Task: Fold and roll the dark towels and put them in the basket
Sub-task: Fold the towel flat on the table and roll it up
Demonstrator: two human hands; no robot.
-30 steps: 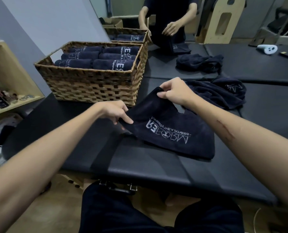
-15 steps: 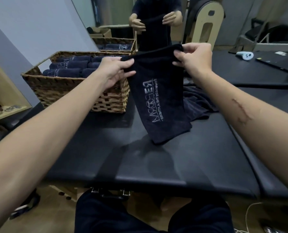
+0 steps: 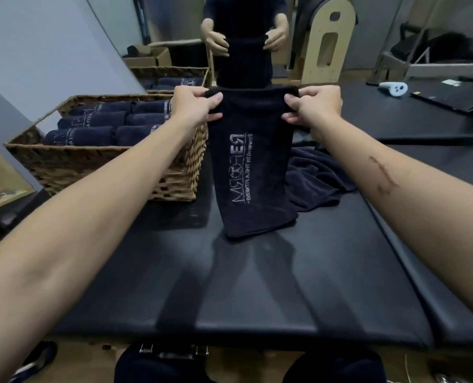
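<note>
My left hand (image 3: 195, 106) and my right hand (image 3: 314, 107) each pinch a top corner of one dark towel (image 3: 253, 167), folded into a long strip with pale stitched lettering down it. It hangs just right of the basket (image 3: 172, 186), its lower end touching the worktop (image 3: 257, 294). The basket holds at least six rolled towels (image 3: 103, 125); one crumpled towel (image 3: 316, 175) lies behind the hanging one.

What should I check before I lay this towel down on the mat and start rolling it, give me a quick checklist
1. Left hand pinches its top corner of the towel: ok.
2. Right hand pinches the other corner: ok.
3. Towel hangs flat, folded narrow: ok.
4. Bare mat in front for rolling: ok.
5. Loose towel pile clear of the landing spot: ok, it lies behind.
6. Room left in the basket: cannot tell; rolled towels fill what shows.
</note>
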